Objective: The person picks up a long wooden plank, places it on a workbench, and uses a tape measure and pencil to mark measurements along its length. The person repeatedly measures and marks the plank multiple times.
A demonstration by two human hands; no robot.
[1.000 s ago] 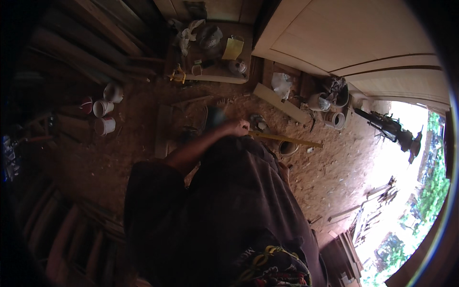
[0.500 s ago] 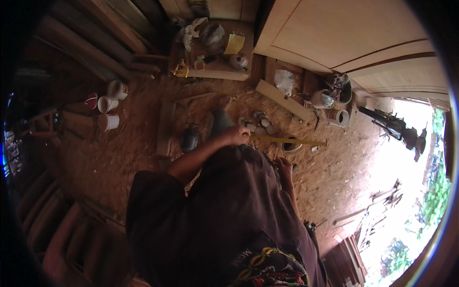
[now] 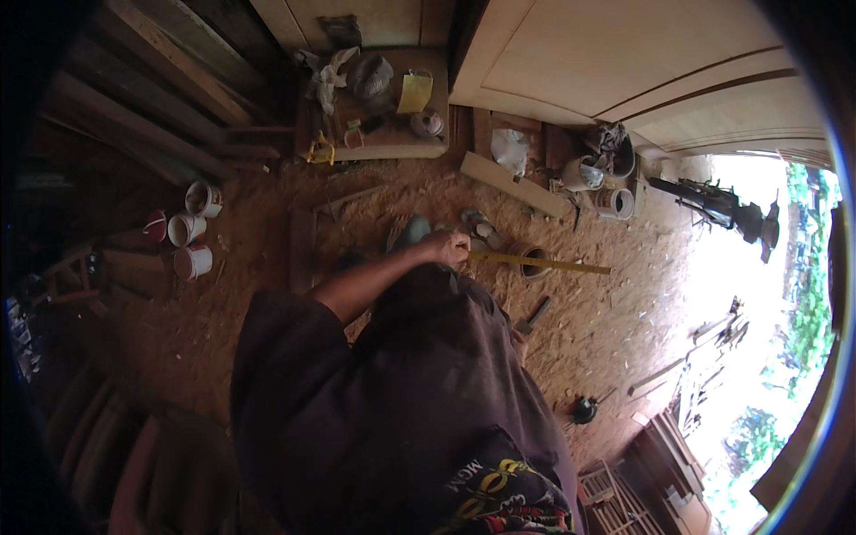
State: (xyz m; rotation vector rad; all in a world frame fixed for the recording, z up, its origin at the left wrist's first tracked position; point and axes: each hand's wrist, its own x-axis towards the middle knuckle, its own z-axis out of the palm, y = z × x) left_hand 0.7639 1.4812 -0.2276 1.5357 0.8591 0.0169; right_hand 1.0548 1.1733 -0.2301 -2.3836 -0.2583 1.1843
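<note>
My left hand [image 3: 448,249] is closed in front of my dark shirt. From its fingers a long, straight yellow tape measure [image 3: 562,263] runs out to the right, passing over a round pot-like container [image 3: 533,266] on the ground. My right hand [image 3: 519,342] is low at the right side of my shirt, mostly hidden by the cloth. Beside it is a dark-handled flat tool [image 3: 537,314]; whether the hand touches it I cannot tell. My foot [image 3: 413,229] and a sandal [image 3: 481,227] show just beyond the left hand.
A low wooden table [image 3: 383,152] with bags, a cup and a yellow sheet is ahead. White buckets [image 3: 193,261] stand left, others [image 3: 613,203] right beside large wooden panels [image 3: 615,53]. A plank [image 3: 513,185] lies on the dirt floor; a motorcycle [image 3: 722,209] stands far right.
My right hand has drawn back toward my body and is now mostly hidden, leaving the dark-handled tool more exposed. My left hand still holds the tape measure. The whole view has shifted slightly.
</note>
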